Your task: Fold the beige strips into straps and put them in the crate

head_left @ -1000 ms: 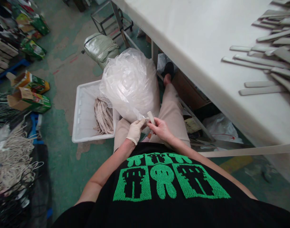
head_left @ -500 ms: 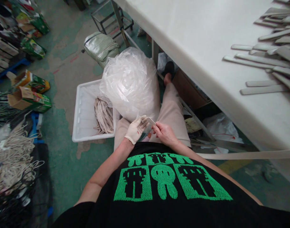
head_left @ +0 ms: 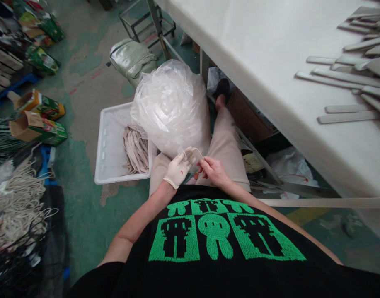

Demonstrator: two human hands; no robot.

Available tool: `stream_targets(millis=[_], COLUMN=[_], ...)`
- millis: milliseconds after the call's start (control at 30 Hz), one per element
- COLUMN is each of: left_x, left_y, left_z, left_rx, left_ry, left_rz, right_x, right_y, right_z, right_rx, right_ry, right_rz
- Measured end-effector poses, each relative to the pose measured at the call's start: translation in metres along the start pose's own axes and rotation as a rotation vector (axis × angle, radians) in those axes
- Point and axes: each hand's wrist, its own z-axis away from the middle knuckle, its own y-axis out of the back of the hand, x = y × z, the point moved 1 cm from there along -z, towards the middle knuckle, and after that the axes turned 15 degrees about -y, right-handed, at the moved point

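Observation:
My left hand, in a pale glove with a small red mark, is turned palm up with its fingers stretched out. My bare right hand pinches a flat, pale grey strap end between thumb and fingers. The strap end's rounded tip lies close to my left fingers; I cannot tell if it touches them. Just beyond both hands bulges a big clear plastic bag with pale contents. At its left, a white plastic bin holds a bundle of beige strips.
A white-topped table spans the right, bearing a pile of flat grey straps. A long pale band runs below its edge. A wrapped green bale stands behind the bag. Open cartons and a heap of cords lie left.
My left fingers and the strap end have shifted slightly upward in view. The right hand still holds the strap end. The table's straps appear a little farther right.

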Motion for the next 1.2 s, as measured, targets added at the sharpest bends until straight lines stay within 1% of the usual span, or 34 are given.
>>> stream_targets(millis=[67, 133, 300, 433, 500, 567, 633, 700, 800, 867, 1000, 1100, 1200], left_x=[-0.006, -0.013, -0.025, -0.026, -0.024, -0.021, -0.018, -0.014, -0.01, -0.007, -0.006, -0.007, -0.007], left_y=[-0.001, -0.001, 0.0, 0.002, 0.005, 0.007, 0.009, 0.01, 0.009, 0.006, 0.001, -0.002, -0.003], left_z=[-0.001, -0.001, -0.001, -0.002, -0.004, -0.006, -0.008, -0.008, -0.008, -0.007, -0.005, -0.004, -0.003], left_rx=[-0.02, -0.06, -0.119, -0.145, -0.11, -0.064, -0.034, -0.011, 0.045, 0.092, 0.167, 0.189, 0.196], left_ry=[-0.032, -0.072, -0.166, -0.154, -0.176, -0.219, -0.239, -0.228, -0.178, -0.138, -0.06, -0.018, -0.014], left_rz=[-0.036, -0.076, -0.14, -0.175, -0.259, -0.348, -0.391, -0.385, -0.31, -0.225, -0.08, -0.045, -0.031], right_x=[-0.002, -0.005, -0.009, -0.006, -0.004, -0.004, -0.006, -0.007, -0.006, -0.003, 0.0, -0.002, -0.005], right_y=[-0.004, -0.008, -0.01, -0.007, -0.006, -0.006, -0.004, 0.0, 0.008, 0.011, 0.01, 0.008, 0.007], right_z=[-0.006, -0.011, -0.024, -0.028, -0.027, -0.024, -0.02, -0.014, -0.003, 0.004, 0.015, 0.017, 0.015], right_rx=[-0.008, 0.012, 0.152, 0.227, 0.212, 0.163, 0.121, 0.085, 0.059, 0.067, 0.101, 0.139, 0.165], right_ry=[-0.017, -0.002, 0.121, 0.135, 0.109, 0.074, 0.057, 0.047, 0.019, 0.014, 0.065, 0.088, 0.102], right_rz=[-0.114, -0.15, -0.115, -0.06, -0.069, -0.098, -0.128, -0.156, -0.185, -0.13, 0.154, 0.278, 0.363])
